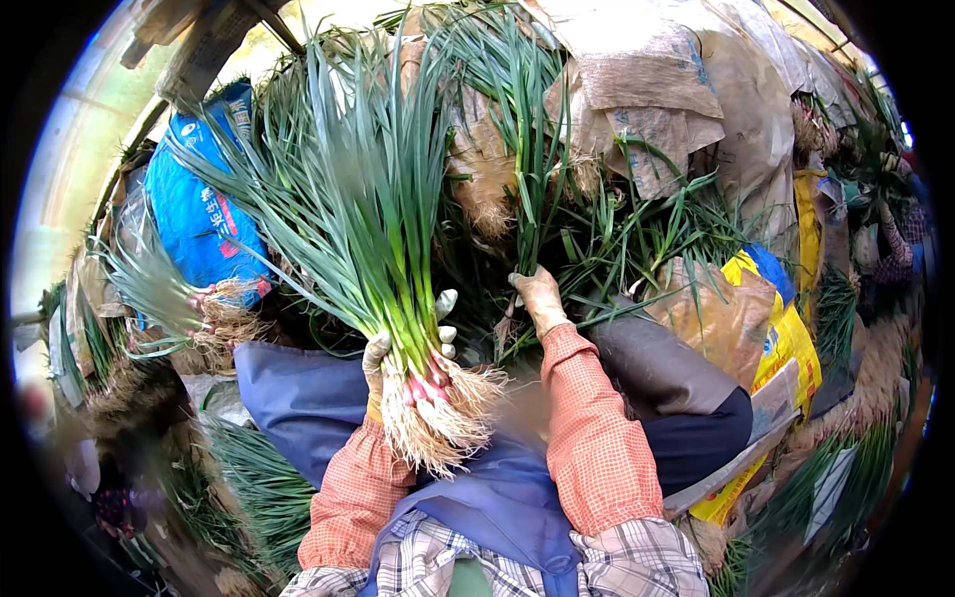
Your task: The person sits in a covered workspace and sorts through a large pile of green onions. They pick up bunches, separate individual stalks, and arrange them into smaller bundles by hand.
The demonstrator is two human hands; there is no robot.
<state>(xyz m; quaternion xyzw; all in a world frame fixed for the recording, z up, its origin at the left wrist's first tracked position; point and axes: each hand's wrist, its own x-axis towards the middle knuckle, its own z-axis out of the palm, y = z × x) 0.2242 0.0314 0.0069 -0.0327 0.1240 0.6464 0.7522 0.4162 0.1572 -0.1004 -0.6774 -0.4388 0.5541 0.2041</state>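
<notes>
A thick bunch of green garlic plants (pixel 406 276), with pinkish bulbs and pale hairy roots, stands upright over my lap. Around its stems closes my gloved left hand (pixel 380 351), the fingertips showing on the far side. To the right, my gloved right hand (pixel 539 295) grips the lower stalks of a smaller green stalk (pixel 528 216), whose roots hang below the fist. Loose green leaves lie just beyond my right hand. Orange checked sleeve covers are on both forearms, and a blue apron (pixel 477 500) spreads over my lap.
Blue woven sack (pixel 201 194) and a rooted bunch (pixel 224 313) lie left. Beige sacks (pixel 649 82) cover a pile ahead; a yellow sack (pixel 787 351) is by my right knee. More green bunches (pixel 261 477) lie lower left. A person's checked sleeve (pixel 891 265) shows far right.
</notes>
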